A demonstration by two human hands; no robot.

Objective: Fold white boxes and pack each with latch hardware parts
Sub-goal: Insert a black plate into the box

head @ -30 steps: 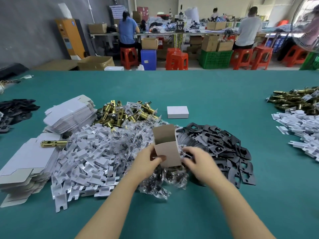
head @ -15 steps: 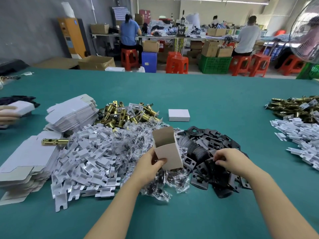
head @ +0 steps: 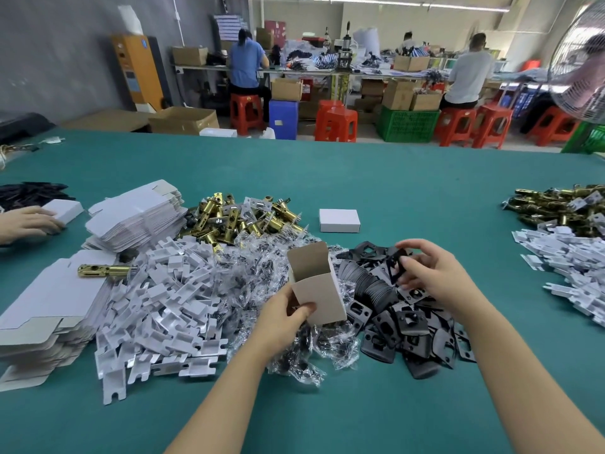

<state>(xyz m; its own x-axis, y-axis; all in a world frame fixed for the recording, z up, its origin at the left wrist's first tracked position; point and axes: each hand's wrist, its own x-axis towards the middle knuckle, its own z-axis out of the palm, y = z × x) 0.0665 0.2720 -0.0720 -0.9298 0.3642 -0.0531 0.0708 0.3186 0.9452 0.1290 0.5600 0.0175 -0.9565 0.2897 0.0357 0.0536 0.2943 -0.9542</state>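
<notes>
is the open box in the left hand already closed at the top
No, the box held by the left hand has its top flap standing up, showing the brown inside.

Bright even light from ceiling tubes point(head: 376, 1); soft shadows; slight motion blur; wide-angle bending at edges

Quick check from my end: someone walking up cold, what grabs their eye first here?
Likely the open white box, held up at centre by the left hand, top flap raised. Just right of it, the right hand pinches a black plate above the heap of black plates. Next come the brass latches behind and the sprawl of white card inserts to the left, on the green table.
</notes>
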